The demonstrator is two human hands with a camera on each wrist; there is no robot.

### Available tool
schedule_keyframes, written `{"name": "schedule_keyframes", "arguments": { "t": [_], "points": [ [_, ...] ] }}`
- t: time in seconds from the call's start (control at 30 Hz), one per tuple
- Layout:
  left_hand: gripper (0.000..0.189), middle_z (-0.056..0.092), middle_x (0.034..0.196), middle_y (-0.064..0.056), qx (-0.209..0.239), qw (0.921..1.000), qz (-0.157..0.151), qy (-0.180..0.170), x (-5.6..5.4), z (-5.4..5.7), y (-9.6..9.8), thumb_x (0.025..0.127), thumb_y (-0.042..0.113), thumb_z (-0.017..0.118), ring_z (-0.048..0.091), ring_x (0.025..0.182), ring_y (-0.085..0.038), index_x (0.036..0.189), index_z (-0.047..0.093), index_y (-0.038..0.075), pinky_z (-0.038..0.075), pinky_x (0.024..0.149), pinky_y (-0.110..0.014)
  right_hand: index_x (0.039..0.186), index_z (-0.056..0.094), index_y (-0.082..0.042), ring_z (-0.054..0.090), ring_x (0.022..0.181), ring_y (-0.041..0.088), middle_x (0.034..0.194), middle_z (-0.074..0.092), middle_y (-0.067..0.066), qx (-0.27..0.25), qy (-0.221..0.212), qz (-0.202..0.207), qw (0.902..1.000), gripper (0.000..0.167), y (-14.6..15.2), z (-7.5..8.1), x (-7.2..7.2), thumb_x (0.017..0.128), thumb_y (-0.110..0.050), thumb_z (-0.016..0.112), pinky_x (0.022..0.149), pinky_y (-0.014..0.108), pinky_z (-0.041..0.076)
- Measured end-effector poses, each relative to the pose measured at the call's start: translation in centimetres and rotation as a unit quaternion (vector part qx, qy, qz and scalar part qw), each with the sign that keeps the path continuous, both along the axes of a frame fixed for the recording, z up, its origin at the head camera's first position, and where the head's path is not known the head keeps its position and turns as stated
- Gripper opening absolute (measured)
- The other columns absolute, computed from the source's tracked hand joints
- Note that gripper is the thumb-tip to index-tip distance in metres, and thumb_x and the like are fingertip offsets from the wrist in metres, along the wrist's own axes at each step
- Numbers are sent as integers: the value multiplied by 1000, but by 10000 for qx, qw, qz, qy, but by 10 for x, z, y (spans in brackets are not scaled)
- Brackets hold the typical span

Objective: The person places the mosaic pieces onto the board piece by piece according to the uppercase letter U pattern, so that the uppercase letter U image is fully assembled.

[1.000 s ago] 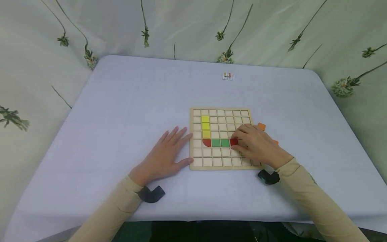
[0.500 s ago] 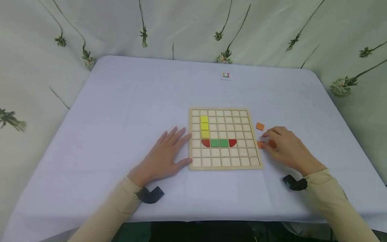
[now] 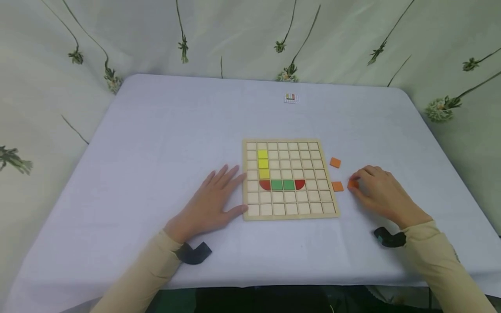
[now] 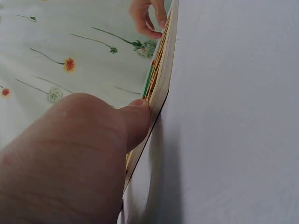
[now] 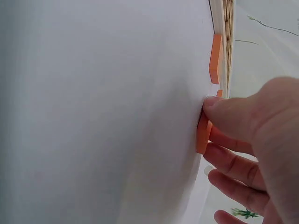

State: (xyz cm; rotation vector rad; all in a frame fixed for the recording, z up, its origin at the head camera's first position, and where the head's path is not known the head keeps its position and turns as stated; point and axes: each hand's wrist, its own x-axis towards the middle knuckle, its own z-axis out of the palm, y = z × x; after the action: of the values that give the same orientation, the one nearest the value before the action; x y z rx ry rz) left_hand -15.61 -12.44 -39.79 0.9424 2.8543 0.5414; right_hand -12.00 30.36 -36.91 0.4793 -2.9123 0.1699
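Observation:
A wooden grid board (image 3: 289,216) lies on the table. Three yellow tiles (image 3: 263,164) form a column on it, and below them runs a row of two green tiles (image 3: 282,185) between rounded red tiles (image 3: 299,184). My left hand (image 3: 207,202) lies flat with fingers spread, its thumb and fingertips at the board's left edge. Right of the board, my right hand (image 3: 377,191) pinches an orange square tile (image 5: 203,135) between thumb and fingers, close over the cloth. Another orange tile (image 3: 337,186) lies against the board's right edge, and a third orange tile (image 3: 335,162) sits farther back.
A small printed card (image 3: 291,98) with a coloured grid pattern lies near the table's far edge. White cloth covers the table (image 3: 176,121). Behind it hangs a flower-patterned curtain (image 3: 242,39).
My right hand has left the red tile at the row's right end, moved right off the board, and taken hold of an orange tile. My left hand has stayed in place.

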Motion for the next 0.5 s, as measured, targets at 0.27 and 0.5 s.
{"name": "schedule_keyframes", "arguments": {
  "t": [0.27,0.5],
  "points": [
    [79,23,171,-6,15,10000,-21,32,0,1,0,96,57,59,11,160,-31,160,33,19,12,130,-56,102,66,0,66,97,34,100,70,16,20,-46,86,10000,19,-3,3,-4,88,-8,76,81,55,54],
    [79,22,171,-6,11,10000,-31,-21,0,0,0,96,57,58,10,161,-31,160,32,19,11,130,-56,100,67,-3,66,94,31,96,69,10,-219,87,476,9986,18,-15,6,-12,85,-2,78,80,50,55]
  ]
}}
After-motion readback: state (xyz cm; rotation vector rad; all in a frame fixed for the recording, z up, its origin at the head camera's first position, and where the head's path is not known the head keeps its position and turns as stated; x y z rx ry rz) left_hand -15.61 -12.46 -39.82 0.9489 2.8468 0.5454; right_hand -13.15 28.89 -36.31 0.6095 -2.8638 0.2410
